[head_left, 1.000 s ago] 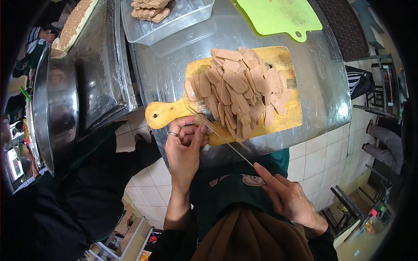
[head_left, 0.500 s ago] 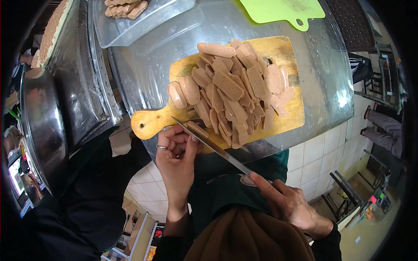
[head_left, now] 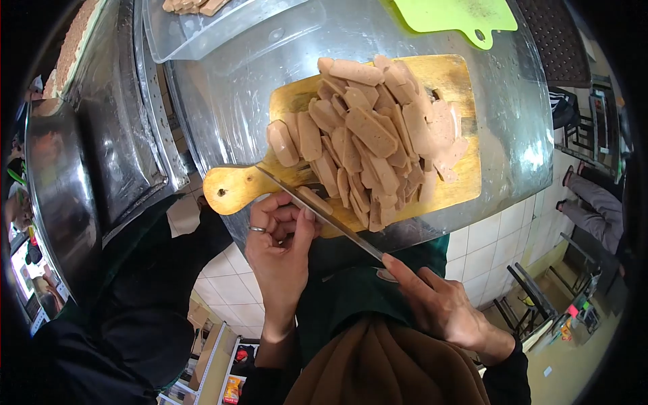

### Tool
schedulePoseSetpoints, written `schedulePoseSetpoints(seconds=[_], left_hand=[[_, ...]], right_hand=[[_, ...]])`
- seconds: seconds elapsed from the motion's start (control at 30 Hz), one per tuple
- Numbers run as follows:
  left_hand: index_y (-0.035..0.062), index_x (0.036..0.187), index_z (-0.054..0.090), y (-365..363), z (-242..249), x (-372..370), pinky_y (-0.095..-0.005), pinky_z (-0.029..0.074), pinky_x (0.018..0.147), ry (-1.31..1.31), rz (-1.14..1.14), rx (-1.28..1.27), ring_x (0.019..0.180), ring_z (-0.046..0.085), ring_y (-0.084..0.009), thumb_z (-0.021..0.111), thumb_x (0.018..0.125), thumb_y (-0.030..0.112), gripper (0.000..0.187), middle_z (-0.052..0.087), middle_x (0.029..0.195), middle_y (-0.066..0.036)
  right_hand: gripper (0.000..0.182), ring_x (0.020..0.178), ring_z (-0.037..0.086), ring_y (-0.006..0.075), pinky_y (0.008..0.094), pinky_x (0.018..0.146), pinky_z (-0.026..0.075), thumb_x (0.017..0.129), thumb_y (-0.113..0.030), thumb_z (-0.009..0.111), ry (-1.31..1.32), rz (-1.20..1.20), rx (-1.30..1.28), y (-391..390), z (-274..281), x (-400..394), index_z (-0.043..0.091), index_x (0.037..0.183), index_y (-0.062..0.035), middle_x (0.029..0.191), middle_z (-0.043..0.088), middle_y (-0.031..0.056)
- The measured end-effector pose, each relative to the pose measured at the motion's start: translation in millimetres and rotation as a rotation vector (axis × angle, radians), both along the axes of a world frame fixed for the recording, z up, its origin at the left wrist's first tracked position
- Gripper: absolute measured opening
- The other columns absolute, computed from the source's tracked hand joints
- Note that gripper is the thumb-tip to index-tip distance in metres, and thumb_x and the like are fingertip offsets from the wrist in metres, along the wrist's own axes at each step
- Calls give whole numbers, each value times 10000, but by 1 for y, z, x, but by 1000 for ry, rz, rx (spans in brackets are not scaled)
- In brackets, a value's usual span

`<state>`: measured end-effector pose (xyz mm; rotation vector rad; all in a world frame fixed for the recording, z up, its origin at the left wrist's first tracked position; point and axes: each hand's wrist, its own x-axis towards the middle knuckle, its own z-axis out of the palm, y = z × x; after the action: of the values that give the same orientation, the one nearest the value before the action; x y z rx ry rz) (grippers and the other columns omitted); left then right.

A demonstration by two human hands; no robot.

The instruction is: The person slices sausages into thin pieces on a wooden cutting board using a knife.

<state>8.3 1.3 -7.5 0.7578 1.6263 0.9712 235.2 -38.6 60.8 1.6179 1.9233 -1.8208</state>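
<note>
My right hand (head_left: pixel 445 307) grips a knife (head_left: pixel 347 233) by its handle, which my fingers mostly cover. The blade slants up and left over the near edge of a wooden cutting board (head_left: pixel 469 128). My left hand (head_left: pixel 280 239), wearing a ring, is closed at the board's edge, thumb against the near side of the blade. A piece of brown sausage (head_left: pixel 314 200) lies along the blade at these fingertips; the blade partly hides their contact. Beyond the knife, a big heap of sausage slices (head_left: pixel 371 131) covers most of the board, with some slices standing on edge.
The board rests on a shiny metal table (head_left: pixel 243 101). A clear plastic tub (head_left: pixel 233 34) with more slices stands at the back left, a green cutting board (head_left: pixel 459 15) at the back right. Someone in dark clothes (head_left: pixel 135 297) is close on my left. Stools (head_left: pixel 533 290) stand at right.
The view has shifted slightly, so the board and heap appear a little further right and the tub higher. Both hands and the knife keep nearly the same place at the board's edge.
</note>
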Motion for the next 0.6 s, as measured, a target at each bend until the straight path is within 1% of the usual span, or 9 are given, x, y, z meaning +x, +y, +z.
schedulePoseSetpoints(seconds=[0.13, 0.23, 0.33, 0.43, 0.53, 0.6], left_hand=[[-27, 1139, 522, 0, -3, -1, -230, 547, 706, 0, -13, -4, 774, 655, -117, 637, 931, 10, 240, 648, 879, -85], [-28, 1139, 527, -1, -3, 2, -228, 545, 711, -32, 24, 17, 779, 651, -113, 638, 934, 19, 237, 647, 884, -79], [-28, 1143, 532, -1, -2, -1, -228, 545, 720, -18, 13, -19, 780, 646, -109, 643, 936, 28, 242, 647, 883, -74], [-28, 1143, 534, -2, -4, -1, -227, 543, 722, -43, 1, 30, 771, 643, -106, 647, 937, 37, 244, 650, 885, -73], [0, 1144, 537, -2, -5, -1, -215, 541, 691, -6, -8, 40, 748, 639, -86, 641, 947, 57, 230, 656, 872, -55], [-21, 1134, 540, -4, -6, 0, -217, 536, 694, -43, 16, 61, 755, 641, -95, 642, 943, 43, 226, 654, 876, -70]], right_hand=[[756, 562, 567, 381, 460, 523, 494, 875, 8, 597, 50, -21, 95, 14, -16, -13, 307, 1532, -226, 758, 511, 156], [743, 562, 573, 381, 467, 521, 495, 882, -1, 606, 81, -51, 184, 14, -29, -18, 312, 1528, -221, 739, 523, 166], [715, 563, 575, 390, 463, 527, 501, 900, -30, 611, 70, -69, 155, 3, -26, -8, 320, 1523, -225, 726, 537, 167], [686, 559, 572, 395, 456, 526, 505, 913, -49, 616, 47, -96, 150, -7, -22, -3, 336, 1516, -220, 723, 538, 168], [712, 563, 577, 393, 461, 536, 512, 892, -16, 618, 51, -71, 243, 4, -32, -19, 341, 1515, -221, 730, 540, 167], [706, 572, 579, 396, 465, 546, 514, 891, -6, 609, 44, -78, 251, 2, -34, -19, 351, 1510, -228, 733, 536, 165]])
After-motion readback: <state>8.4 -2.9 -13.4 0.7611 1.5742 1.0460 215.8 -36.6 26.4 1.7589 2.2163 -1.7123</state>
